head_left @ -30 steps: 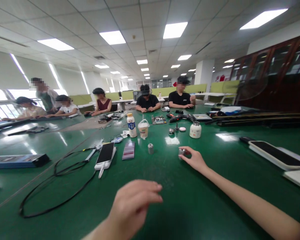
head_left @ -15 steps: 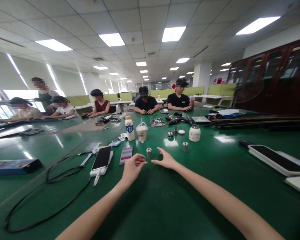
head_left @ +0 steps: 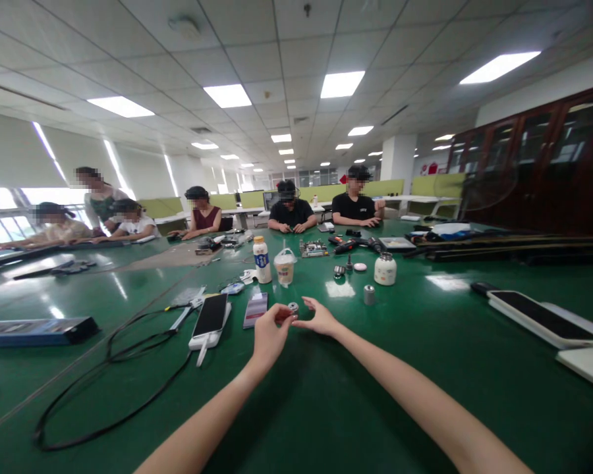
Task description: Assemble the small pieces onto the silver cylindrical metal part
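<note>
A small silvery metal cylinder is between my hands, its round top showing and its side mostly hidden by fingers. My left hand curls its thumb and fingers around the cylinder's left and near side. Just to the right, my right hand is open, with thumb and index finger apart. Its thumb tip is close to the left thumb; whether it touches the cylinder I cannot tell. A second metal cylinder stands upright on the green table, to the right of my right hand.
Beyond my hands stand a bottle, a lidded cup and a white jar. To the left lie a phone and a looped black cable. A circuit board lies farther back. Several people sit around the table.
Both hands have closed in on the cylinder, the left fingers now covering its side. The camera view has tilted up slightly, so the scene sits lower.
</note>
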### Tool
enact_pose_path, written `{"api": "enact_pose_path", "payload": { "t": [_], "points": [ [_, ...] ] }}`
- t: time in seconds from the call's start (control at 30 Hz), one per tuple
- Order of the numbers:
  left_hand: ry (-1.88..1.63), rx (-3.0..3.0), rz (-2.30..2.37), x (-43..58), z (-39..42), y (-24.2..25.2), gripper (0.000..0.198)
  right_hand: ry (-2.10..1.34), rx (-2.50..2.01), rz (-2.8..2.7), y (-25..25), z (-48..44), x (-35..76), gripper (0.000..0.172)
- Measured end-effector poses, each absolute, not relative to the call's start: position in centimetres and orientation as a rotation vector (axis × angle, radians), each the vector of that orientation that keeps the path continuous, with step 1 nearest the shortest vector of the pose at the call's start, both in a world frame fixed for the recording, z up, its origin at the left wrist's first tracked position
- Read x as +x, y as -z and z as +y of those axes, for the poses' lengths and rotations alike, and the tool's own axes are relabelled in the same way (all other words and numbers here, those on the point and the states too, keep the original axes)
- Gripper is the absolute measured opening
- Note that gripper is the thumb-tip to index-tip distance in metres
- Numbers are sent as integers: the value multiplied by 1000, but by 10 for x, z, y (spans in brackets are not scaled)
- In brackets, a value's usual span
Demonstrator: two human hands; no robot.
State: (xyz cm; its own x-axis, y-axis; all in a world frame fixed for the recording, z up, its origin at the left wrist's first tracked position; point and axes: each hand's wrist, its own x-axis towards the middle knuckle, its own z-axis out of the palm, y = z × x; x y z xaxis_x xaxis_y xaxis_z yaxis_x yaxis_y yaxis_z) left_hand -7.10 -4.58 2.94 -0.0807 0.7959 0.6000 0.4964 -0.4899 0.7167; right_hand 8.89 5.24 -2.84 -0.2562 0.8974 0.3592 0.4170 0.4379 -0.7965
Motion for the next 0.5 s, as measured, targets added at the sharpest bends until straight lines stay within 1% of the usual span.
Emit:
{"api": "enact_pose_path", "payload": {
  "t": [0.03, 0.07, 0.13, 0.17, 0.2, 0.27, 0.43, 0.5],
  "points": [
    [-1614, 1919, 1416, -71, -44, -31, 4, -726, -1105, -1862, 26, 54, 79, 82],
    [-1628, 1919, 1421, -72, -42, -31, 4, -725, -1091, -1867, 24, 56, 70, 71],
    [-1639, 1924, 1420, -74, -40, -32, 3, -718, -1062, -1870, 21, 54, 59, 40],
    [-1636, 1930, 1412, -74, -41, -31, 3, -718, -1044, -1874, 21, 50, 58, 31],
    [-1624, 1939, 1398, -73, -42, -31, 2, -723, -1025, -1883, 20, 44, 60, 26],
    [-1580, 1955, 1353, -70, -47, -30, 2, -744, -980, -1915, 20, 25, 74, 25],
    [-1440, 1951, 1176, -50, -79, -26, 3, -782, -921, -1966, 21, -48, 123, 31],
    [-1338, 1962, 1054, -42, -97, -24, 4, -786, -907, -1968, 21, -78, 136, 27]
  ]
}}
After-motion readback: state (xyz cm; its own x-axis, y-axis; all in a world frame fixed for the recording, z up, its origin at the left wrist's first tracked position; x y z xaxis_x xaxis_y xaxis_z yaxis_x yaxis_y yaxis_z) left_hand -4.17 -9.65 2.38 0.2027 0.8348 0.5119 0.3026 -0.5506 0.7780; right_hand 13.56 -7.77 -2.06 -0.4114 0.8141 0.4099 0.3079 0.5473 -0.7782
